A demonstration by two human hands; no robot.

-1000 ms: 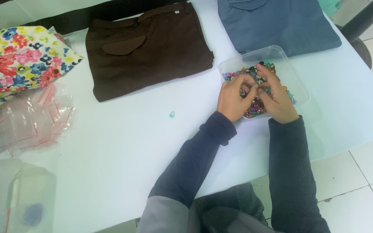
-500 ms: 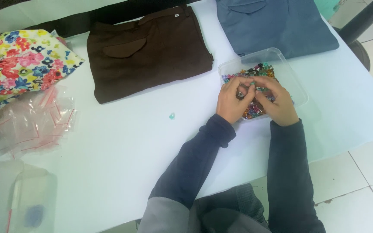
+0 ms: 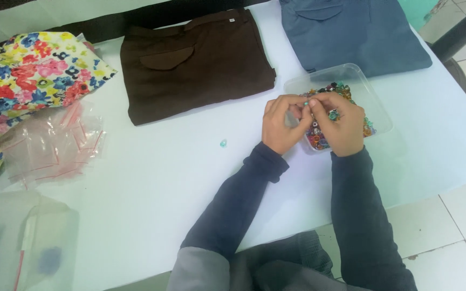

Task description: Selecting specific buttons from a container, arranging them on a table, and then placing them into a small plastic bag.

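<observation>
A clear plastic tray (image 3: 376,99) full of small multicoloured beads (image 3: 319,137) sits on the white table (image 3: 152,199). My left hand (image 3: 281,126) and my right hand (image 3: 341,126) meet over the tray's near left corner. Their fingertips pinch together on a small teal bead (image 3: 305,103), which the fingers mostly hide. One loose teal bead (image 3: 224,143) lies on the table to the left of my left hand.
Folded brown trousers (image 3: 195,62) and a folded blue garment (image 3: 351,32) lie at the back. A floral cloth (image 3: 28,75) and clear zip bags (image 3: 55,143) are at the left. Another clear bag (image 3: 22,242) lies near the front left corner. Tiled floor (image 3: 459,226) shows at the right.
Both hands have stayed over the tray, with the fingertips drawn closer together above the beads. The view has shifted slightly.
</observation>
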